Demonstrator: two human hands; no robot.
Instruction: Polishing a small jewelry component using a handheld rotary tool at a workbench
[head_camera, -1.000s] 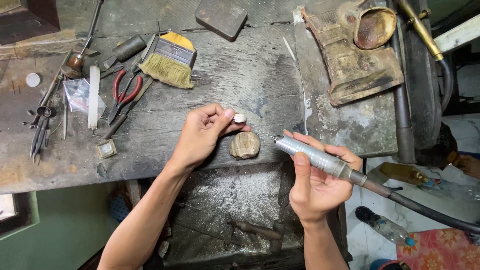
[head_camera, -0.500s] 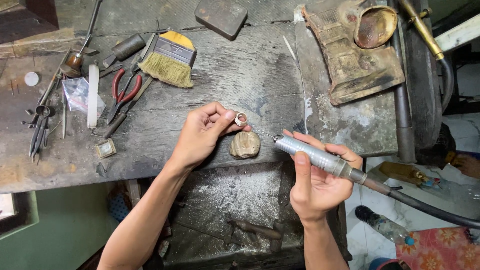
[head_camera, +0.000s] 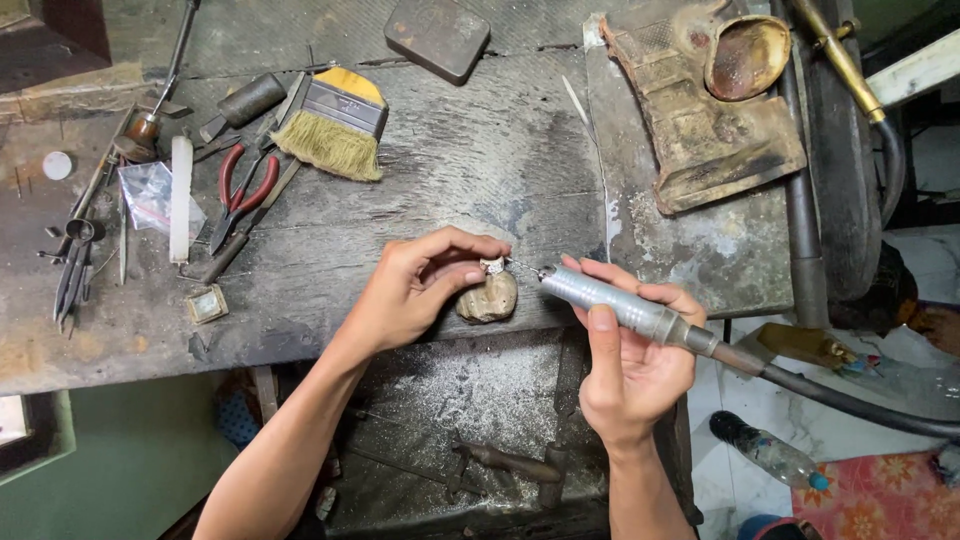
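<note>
From my remote seat I see the left hand (head_camera: 415, 290) pinching a small silvery ring (head_camera: 492, 265) between thumb and fingertips, its grip closed tight on the piece and nothing else in it. The ring sits just above a rounded wooden peg (head_camera: 488, 297) that juts from the front edge of the tabletop (head_camera: 450, 170), and I judge the hand rests there so the peg steadies the work against the tool's push. The right hand (head_camera: 630, 360) is wrapped fully around a grey metal rotary handpiece (head_camera: 610, 300), thumb laid along the barrel like a pen hold, which I read as a way to keep fine control of the thin bit; its tip meets or nearly meets the ring, and I cannot tell which. A dark flexible shaft (head_camera: 850, 395) trails off to the right, clear of both wrists. The other tools lie well apart at the back left, out of the working zone: a yellow-handled brush (head_camera: 335, 125), red-handled pliers (head_camera: 245, 190) and a white stick (head_camera: 181, 198). A worn brown block (head_camera: 700, 130) with a shallow dish lies at the right rear.
</note>
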